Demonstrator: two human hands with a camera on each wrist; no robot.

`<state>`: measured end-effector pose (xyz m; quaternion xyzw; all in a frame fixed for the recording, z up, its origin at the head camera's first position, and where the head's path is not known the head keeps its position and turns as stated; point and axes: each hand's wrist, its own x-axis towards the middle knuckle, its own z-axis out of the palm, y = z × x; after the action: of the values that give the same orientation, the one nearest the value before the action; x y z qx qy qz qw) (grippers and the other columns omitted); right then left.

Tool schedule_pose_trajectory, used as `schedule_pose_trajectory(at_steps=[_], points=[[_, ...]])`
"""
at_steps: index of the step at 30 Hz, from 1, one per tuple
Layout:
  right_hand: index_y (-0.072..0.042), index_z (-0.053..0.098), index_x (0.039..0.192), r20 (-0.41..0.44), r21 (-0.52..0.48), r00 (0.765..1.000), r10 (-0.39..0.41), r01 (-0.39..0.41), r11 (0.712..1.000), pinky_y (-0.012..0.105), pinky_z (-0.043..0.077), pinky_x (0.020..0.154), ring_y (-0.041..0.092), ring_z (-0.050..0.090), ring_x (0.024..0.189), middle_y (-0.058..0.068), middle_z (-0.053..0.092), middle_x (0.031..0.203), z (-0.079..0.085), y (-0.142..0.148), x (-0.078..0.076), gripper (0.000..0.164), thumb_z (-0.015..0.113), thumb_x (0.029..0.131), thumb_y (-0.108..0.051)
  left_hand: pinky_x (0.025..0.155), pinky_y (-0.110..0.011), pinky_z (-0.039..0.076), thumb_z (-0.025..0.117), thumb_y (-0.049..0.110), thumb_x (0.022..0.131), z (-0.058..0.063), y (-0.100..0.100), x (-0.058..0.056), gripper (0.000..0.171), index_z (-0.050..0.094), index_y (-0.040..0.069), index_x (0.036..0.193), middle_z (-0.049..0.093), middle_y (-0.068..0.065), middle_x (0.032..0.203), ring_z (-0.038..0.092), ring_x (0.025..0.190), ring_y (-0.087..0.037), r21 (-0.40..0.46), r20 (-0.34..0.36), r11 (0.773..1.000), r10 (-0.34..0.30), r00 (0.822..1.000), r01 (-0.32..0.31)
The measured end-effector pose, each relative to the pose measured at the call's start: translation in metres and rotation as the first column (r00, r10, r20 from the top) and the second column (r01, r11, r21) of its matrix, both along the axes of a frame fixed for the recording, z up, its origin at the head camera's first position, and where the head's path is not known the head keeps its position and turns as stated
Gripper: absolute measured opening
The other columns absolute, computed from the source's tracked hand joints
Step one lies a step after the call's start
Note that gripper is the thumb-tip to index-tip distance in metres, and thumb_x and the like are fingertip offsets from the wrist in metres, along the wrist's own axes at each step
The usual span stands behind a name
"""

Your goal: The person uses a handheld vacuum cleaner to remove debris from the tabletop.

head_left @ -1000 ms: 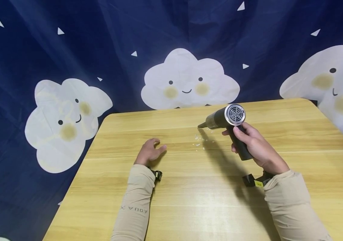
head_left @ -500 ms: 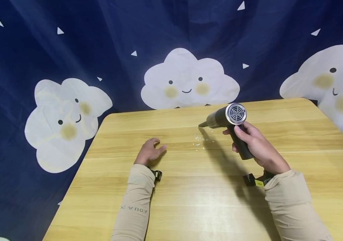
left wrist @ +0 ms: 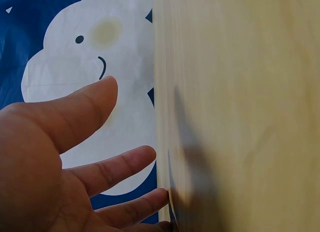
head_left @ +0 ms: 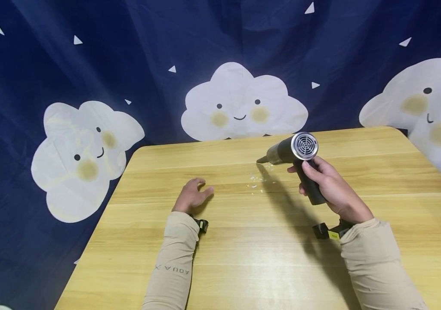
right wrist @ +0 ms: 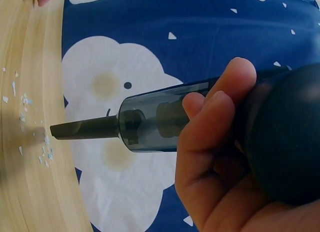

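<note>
Your right hand (head_left: 332, 187) grips a black handheld vacuum (head_left: 285, 150) over the wooden table (head_left: 243, 245), beside some scattered scraps (head_left: 254, 186).
In the head view, your fingers wrap its handle, and its nozzle (head_left: 262, 159) points left and down at the far side of the scraps; you cannot tell whether the tip touches the wood. Your left hand (head_left: 194, 196) holds nothing, to the left of the scraps. In the left wrist view, its thumb and fingers spread wide against the cloud-printed curtain (left wrist: 125, 51). In the right wrist view, your fingers curl behind the vacuum's clear chamber (right wrist: 150, 127), the scraps near the nozzle tip.
</note>
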<state>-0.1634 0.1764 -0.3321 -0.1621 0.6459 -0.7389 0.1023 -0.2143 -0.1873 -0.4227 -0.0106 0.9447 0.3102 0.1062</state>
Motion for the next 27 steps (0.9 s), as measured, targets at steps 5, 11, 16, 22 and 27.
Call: schedule_pose_trajectory(at_steps=[5, 11, 16, 22, 27], points=[[-0.012, 0.045, 0.125, 0.001, 0.005, 1.000, -0.006, 0.006, 1.000, 0.026, 0.051, 0.058, 0.017, 0.055, 0.061, 0.004, 0.063, 0.108, -0.0004, 0.0008, -0.0008, 0.025, 0.045, 0.104, -0.024, 0.112, -0.052, 0.027, 0.056, 0.042, 0.097, -0.0004, 0.0001, -0.0007, 0.058, 0.048, 0.003, 0.139, 0.038, -0.021, 0.148, 0.031, 0.138, -0.038, 0.000, 0.005, 1.000, 0.003, 1.000, -0.003], [-0.009, 0.044, 0.125, 0.005, 0.014, 1.000, -0.018, 0.018, 1.000, 0.026, 0.050, 0.058, 0.018, 0.054, 0.061, 0.004, 0.063, 0.108, 0.0000, 0.0018, -0.0010, 0.026, 0.045, 0.104, -0.024, 0.111, -0.052, 0.027, 0.056, 0.041, 0.097, 0.0009, 0.0009, -0.0001, 0.058, 0.048, 0.002, 0.139, 0.039, -0.022, 0.147, 0.032, 0.137, -0.039, -0.001, -0.002, 1.000, -0.002, 1.000, 0.002], [-0.011, 0.046, 0.123, 0.004, 0.009, 1.000, -0.015, 0.015, 1.000, 0.026, 0.050, 0.059, 0.018, 0.054, 0.061, 0.004, 0.063, 0.107, 0.0006, 0.0017, -0.0002, 0.024, 0.046, 0.104, -0.025, 0.111, -0.052, 0.027, 0.056, 0.039, 0.098, 0.0013, 0.0011, 0.0009, 0.057, 0.048, 0.001, 0.139, 0.039, -0.023, 0.146, 0.032, 0.137, -0.040, 0.000, -0.004, 1.000, -0.003, 1.000, 0.003], [-0.012, 0.047, 0.123, 0.004, 0.003, 1.000, -0.010, 0.010, 1.000, 0.026, 0.050, 0.059, 0.018, 0.054, 0.061, 0.006, 0.063, 0.108, 0.0001, 0.0016, -0.0003, 0.024, 0.047, 0.103, -0.026, 0.112, -0.051, 0.027, 0.056, 0.040, 0.098, 0.0005, 0.0001, 0.0005, 0.057, 0.048, 0.001, 0.139, 0.039, -0.022, 0.147, 0.032, 0.137, -0.039, -0.004, -0.004, 1.000, -0.003, 1.000, 0.003], [-0.012, 0.046, 0.123, 0.008, 0.006, 1.000, -0.014, 0.014, 1.000, 0.027, 0.050, 0.059, 0.018, 0.054, 0.061, 0.005, 0.063, 0.107, -0.0002, 0.0019, -0.0008, 0.024, 0.047, 0.103, -0.026, 0.112, -0.051, 0.027, 0.056, 0.041, 0.097, 0.0008, -0.0011, 0.0007, 0.058, 0.048, 0.002, 0.140, 0.039, -0.021, 0.148, 0.031, 0.138, -0.038, -0.001, 0.000, 1.000, -0.004, 1.000, 0.004]])
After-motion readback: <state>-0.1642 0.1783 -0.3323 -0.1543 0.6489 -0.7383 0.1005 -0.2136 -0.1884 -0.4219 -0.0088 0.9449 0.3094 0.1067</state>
